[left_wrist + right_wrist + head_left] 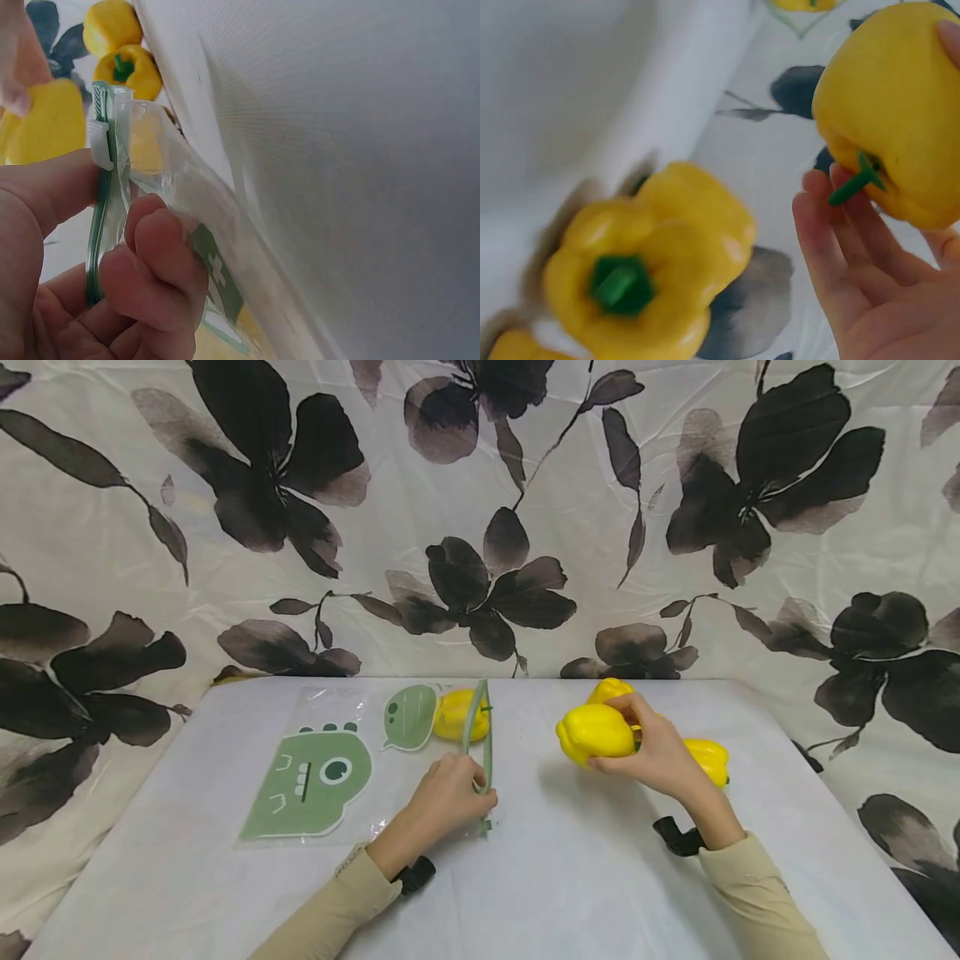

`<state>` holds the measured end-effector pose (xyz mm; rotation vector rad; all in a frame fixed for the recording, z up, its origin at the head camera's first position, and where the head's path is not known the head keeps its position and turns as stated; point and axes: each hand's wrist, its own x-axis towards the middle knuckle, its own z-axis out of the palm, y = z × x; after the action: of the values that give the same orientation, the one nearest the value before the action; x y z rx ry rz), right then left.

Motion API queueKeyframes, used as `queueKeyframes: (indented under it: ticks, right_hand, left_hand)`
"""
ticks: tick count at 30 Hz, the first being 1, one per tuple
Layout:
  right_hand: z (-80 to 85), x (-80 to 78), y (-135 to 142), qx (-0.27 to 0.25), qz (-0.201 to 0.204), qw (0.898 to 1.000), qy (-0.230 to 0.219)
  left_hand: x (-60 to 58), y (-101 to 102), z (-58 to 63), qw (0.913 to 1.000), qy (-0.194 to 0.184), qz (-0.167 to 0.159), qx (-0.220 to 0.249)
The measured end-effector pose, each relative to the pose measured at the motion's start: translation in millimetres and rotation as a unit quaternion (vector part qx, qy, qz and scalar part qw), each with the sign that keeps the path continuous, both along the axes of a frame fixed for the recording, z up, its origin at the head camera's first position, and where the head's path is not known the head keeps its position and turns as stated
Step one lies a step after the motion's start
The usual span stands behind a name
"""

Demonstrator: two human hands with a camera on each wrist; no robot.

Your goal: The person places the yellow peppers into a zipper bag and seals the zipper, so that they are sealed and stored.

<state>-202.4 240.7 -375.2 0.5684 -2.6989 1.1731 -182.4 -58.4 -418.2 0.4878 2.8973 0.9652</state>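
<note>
My left hand (450, 789) grips the green zip edge of a clear bag (397, 777) printed with a green one-eyed dinosaur. In the left wrist view, a white slider (100, 145) sits on the zip strip beside the thumb, and fingers curl against the clear film. The bag's mouth is parted on the right side. Inside, close to that mouth, lies a yellow bell pepper (453, 717). My right hand (652, 750) holds another yellow bell pepper (595, 733) above the table, right of the bag. Its green stem (859, 180) points back toward the palm.
Two more yellow peppers lie behind and beside the right hand: one at the back (611, 688), partly hidden, and one on the right (707, 760). A white cloth covers the table (555, 877). A flower-patterned curtain (600, 543) hangs along its back edge.
</note>
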Motion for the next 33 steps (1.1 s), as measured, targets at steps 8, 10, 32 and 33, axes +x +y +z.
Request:
queueKeyframes:
  ticks: [8,10,32,33]
  right_hand:
    - [13.1,-9.0,-38,-0.017,-0.003,1.0,-0.016]
    - [12.3,-12.3,-49,-0.013,0.001,1.0,-0.017]
    - [-23.2,-28.9,-123,0.081,0.065,0.992,-0.069]
    - [-22.6,-28.8,-122,0.073,0.067,0.992,-0.077]
  left_hand:
    - [1.2,1,-0.6,0.9998,0.015,-0.004,0.014]
    - [1.1,0,-0.2,0.9994,0.027,-0.006,0.019]
    - [1.2,0,0.9,0.9949,0.092,-0.022,0.035]
    - [1.2,0,1.2,0.9948,0.094,-0.02,0.034]
